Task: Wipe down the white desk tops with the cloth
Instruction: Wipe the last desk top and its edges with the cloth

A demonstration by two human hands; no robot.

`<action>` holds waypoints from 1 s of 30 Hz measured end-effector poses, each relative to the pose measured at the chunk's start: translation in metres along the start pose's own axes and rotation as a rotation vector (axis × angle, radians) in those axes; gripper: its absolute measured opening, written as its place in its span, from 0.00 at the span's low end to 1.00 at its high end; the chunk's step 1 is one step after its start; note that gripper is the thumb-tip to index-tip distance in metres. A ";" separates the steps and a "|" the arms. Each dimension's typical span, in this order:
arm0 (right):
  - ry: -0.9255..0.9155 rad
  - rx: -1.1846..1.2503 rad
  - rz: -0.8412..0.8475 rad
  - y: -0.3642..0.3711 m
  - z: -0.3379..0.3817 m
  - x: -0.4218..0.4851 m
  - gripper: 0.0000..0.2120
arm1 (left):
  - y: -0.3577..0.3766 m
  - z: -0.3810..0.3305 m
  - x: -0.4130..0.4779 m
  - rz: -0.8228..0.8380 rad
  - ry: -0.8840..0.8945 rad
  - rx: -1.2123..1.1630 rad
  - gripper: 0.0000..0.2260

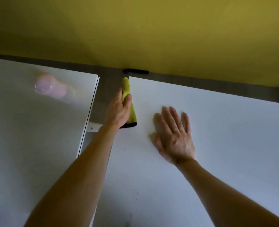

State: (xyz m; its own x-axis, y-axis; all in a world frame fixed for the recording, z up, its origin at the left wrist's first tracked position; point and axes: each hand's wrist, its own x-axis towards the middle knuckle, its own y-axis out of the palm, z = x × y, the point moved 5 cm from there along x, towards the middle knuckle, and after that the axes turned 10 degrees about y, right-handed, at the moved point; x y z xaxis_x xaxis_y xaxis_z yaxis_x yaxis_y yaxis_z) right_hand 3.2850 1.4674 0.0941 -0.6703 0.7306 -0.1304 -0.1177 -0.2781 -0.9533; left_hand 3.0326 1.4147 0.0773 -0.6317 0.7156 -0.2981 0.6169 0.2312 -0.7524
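Bare forearms [79, 177] reach in from the bottom edge. The left hand [119, 110] grips the cloth [133, 115] - thumb curled over it - and holds it against the left edge of the right desk [217, 145], near the far corner. The cloth's tip points toward a black clip [135, 72] under the yellow wall [152, 30]. The right hand [173, 138] holds nothing, its fingers straight and spread, and lies flat on that desk or just above it; blur hides which.

Neither top shows wet streaks, so the wiped area cannot be read. A few dark specks sit on the right desk's near part, which suggests it still needs a pass. The left desk [29, 136], across the gap [106, 89], has no hand on it - likely done already or still to come.
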 end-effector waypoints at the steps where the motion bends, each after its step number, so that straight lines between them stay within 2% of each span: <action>1: 0.008 0.000 -0.003 0.000 -0.001 0.000 0.35 | -0.001 -0.003 0.004 0.003 0.006 0.027 0.27; 7: 0.010 -0.050 0.059 -0.002 0.003 -0.004 0.35 | -0.003 0.016 -0.086 -0.065 0.147 0.074 0.26; 13: 0.023 -0.013 0.020 -0.006 -0.002 0.004 0.35 | -0.001 -0.012 -0.012 -0.087 0.377 0.173 0.28; 16: 0.030 -0.003 0.008 -0.007 -0.005 0.004 0.34 | 0.004 -0.025 0.002 -0.150 0.337 0.224 0.26; 19: 0.019 -0.013 0.016 -0.008 -0.003 0.002 0.34 | 0.005 -0.017 -0.045 -0.212 0.357 0.246 0.25; 21: 0.019 -0.016 0.014 -0.008 -0.003 0.002 0.34 | 0.006 -0.004 -0.062 -0.187 0.351 0.224 0.24; 24: 0.027 -0.017 0.019 -0.007 -0.006 0.005 0.35 | 0.002 -0.012 -0.019 -0.202 0.391 0.112 0.24; 27: 0.027 -0.013 0.005 -0.008 -0.010 0.008 0.35 | 0.004 -0.035 0.033 -0.227 0.308 0.140 0.23; 30: 0.029 -0.003 0.009 -0.010 -0.012 0.010 0.36 | 0.007 -0.028 0.016 -0.214 0.323 0.086 0.24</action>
State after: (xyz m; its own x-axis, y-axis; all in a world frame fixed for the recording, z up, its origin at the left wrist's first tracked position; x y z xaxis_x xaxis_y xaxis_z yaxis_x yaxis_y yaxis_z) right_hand 3.2885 1.4850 0.0989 -0.6497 0.7458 -0.1471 -0.1091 -0.2831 -0.9529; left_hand 3.0401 1.4460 0.0840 -0.5528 0.8311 0.0608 0.4370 0.3512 -0.8281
